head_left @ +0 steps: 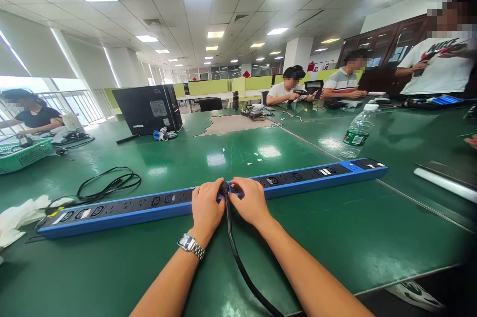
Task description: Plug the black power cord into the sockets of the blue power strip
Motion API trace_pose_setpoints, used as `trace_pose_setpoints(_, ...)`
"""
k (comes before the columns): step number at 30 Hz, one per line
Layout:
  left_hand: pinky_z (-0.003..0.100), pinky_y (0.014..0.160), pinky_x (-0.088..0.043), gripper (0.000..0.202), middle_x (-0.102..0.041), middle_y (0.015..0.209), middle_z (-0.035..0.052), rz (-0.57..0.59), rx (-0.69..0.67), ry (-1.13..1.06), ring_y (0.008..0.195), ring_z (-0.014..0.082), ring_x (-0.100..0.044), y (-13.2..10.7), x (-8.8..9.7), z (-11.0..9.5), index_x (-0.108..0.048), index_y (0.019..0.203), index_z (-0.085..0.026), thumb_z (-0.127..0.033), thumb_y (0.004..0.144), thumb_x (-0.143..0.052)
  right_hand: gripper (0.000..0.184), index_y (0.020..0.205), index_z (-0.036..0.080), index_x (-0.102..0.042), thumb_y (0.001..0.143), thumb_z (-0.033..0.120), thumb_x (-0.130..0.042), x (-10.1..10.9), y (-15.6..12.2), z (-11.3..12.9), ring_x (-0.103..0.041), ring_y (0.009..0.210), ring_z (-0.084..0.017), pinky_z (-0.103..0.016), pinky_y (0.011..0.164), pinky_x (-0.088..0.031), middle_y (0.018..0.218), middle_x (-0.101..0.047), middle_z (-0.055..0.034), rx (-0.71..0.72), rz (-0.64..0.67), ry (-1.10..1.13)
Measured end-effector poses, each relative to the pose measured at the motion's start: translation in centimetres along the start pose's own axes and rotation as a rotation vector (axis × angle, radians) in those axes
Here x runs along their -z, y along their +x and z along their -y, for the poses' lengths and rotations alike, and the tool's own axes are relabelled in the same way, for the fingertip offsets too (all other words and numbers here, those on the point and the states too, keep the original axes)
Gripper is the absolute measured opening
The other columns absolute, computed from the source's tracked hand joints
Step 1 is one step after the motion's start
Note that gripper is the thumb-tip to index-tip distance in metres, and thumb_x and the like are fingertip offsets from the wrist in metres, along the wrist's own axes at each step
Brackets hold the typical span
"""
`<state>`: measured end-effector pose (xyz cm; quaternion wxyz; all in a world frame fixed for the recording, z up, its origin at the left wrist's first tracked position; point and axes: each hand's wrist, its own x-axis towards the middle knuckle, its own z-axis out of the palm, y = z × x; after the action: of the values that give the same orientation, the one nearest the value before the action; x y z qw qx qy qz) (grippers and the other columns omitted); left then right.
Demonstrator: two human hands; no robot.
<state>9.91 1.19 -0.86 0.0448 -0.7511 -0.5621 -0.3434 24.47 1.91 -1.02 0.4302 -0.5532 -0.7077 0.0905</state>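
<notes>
Both hands meet near the middle of a long blue-and-black power strip [126, 222], which lies across the green table [160, 272] and runs out to either side of the fingers. A black plug [225, 188] stands between the fingertips, its thick black cable [242, 270] dropping from there toward the person's body. The left hand [207, 202] has its fingers pressed together and curled over the strip; the right hand [252, 201] bends thumb and forefinger toward the plug from the other side. How firmly either one pinches it, I cannot tell. Flanking it this way — one hand per side — probably keeps the plug upright and the strip from sliding.

Left of the fingers, a thin black cord [110, 183] lies looped behind the strip, likely just pushed aside. Well to their right, beyond the strip, stands a clear bottle [361, 125] with a green label [355, 138], its print too small to read. Far beyond the fingers, stickers on a black computer tower [143, 103] are equally illegible. At far right, a standing person's white shirt [443, 68] reads "NIKE" — partly blurred.
</notes>
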Motion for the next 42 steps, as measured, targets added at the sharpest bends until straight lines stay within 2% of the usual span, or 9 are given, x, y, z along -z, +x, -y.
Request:
trace_pose_setpoints(5,0.051,0.109,-0.028,0.055,-0.060,0.131,0.0122,0.024,0.041,0.065,0.126,0.0294,-0.049,-0.8,-0.3,-0.2,-0.049,0.134,-0.018,-0.025,0.080,-0.058,0.022,0.098,0.023,-0.068,0.078,0.029,-0.061,0.0,0.3,0.3,-0.056,0.114,-0.024,-0.046,0.104,-0.030,0.116,-0.069,-0.0059,0.026,-0.008,-0.018)
trace_pose_setpoints(9,0.051,0.108,-0.029,0.052,-0.061,0.131,0.0117,0.010,0.067,0.091,0.126,0.0283,-0.050,-0.8,-0.6,-0.3,-0.051,0.132,-0.019,-0.014,0.080,-0.049,0.028,0.101,0.022,-0.069,0.076,0.033,-0.066,-0.7,0.5,0.7,-0.052,0.118,-0.027,-0.050,0.107,-0.027,0.122,-0.066,-0.0089,0.088,0.014,-0.095)
trace_pose_setpoints(12,0.049,0.106,-0.031,0.049,-0.062,0.129,0.0119,-0.005,0.068,0.101,0.124,0.0279,-0.051,-0.7,-0.8,-0.3,-0.052,0.130,-0.018,-0.014,0.082,-0.047,0.022,0.095,0.021,-0.069,0.079,0.035,-0.065,-1.3,0.9,1.2,-0.052,0.117,-0.028,-0.050,0.105,-0.029,0.121,-0.067,-0.0101,0.087,-0.008,-0.091)
trace_pose_setpoints(17,0.049,0.106,-0.032,0.059,-0.060,0.131,0.0153,0.028,0.081,0.089,0.126,0.0302,-0.050,-0.7,-0.6,-0.2,-0.046,0.134,-0.015,-0.032,0.080,-0.061,0.028,0.102,0.020,-0.067,0.086,0.040,-0.056,0.0,2.2,0.8,-0.056,0.111,-0.025,-0.041,0.098,-0.040,0.115,-0.068,-0.0104,0.110,-0.284,0.130)
trace_pose_setpoints(21,0.048,0.106,-0.032,0.061,-0.060,0.131,0.0148,0.037,0.083,0.078,0.127,0.0305,-0.049,-0.8,-0.5,0.1,-0.045,0.136,-0.018,-0.035,0.080,-0.063,0.033,0.099,0.020,-0.070,0.084,0.046,-0.055,3.1,2.6,-2.6,-0.055,0.109,-0.027,-0.042,0.099,-0.039,0.110,-0.068,-0.0106,-0.002,-0.428,0.064)
trace_pose_setpoints(24,0.048,0.107,-0.031,0.061,-0.060,0.130,0.0140,0.036,0.080,0.062,0.126,0.0299,-0.050,-0.9,-0.5,0.3,-0.044,0.136,-0.019,-0.035,0.080,-0.064,0.032,0.088,0.022,-0.073,0.084,0.045,-0.050,4.9,2.2,-5.9,-0.055,0.111,-0.027,-0.044,0.101,-0.037,0.109,-0.069,-0.0083,-0.112,-0.384,0.013)
trace_pose_setpoints(27,0.048,0.107,-0.031,0.060,-0.060,0.131,0.0138,0.041,0.077,0.056,0.127,0.0298,-0.049,-0.9,-0.5,0.4,-0.045,0.135,-0.019,-0.035,0.080,-0.064,0.030,0.081,0.023,-0.074,0.081,0.043,-0.052,5.6,1.7,-7.8,-0.056,0.111,-0.028,-0.044,0.102,-0.038,0.109,-0.070,-0.0073,-0.189,-0.314,0.031)
trace_pose_setpoints(34,0.048,0.109,-0.029,0.061,-0.058,0.134,0.0137,0.081,0.097,0.065,0.130,0.0293,-0.046,-0.9,-0.4,0.1,-0.045,0.135,-0.016,-0.036,0.080,-0.063,0.029,0.086,0.026,-0.076,0.080,0.044,-0.053,5.3,1.7,-7.9,-0.054,0.117,-0.029,-0.049,0.105,-0.033,0.117,-0.069,-0.0035,-0.210,-0.143,-0.051)
trace_pose_setpoints(42,0.048,0.108,-0.029,0.058,-0.058,0.135,0.0122,0.079,0.090,0.053,0.131,0.0293,-0.045,-0.9,-0.2,0.0,-0.046,0.134,-0.019,-0.035,0.081,-0.063,0.032,0.093,0.027,-0.074,0.086,0.043,-0.047,5.0,1.7,-7.6,-0.058,0.109,-0.026,-0.044,0.099,-0.036,0.111,-0.071,-0.0020,-0.183,-0.096,-0.124)
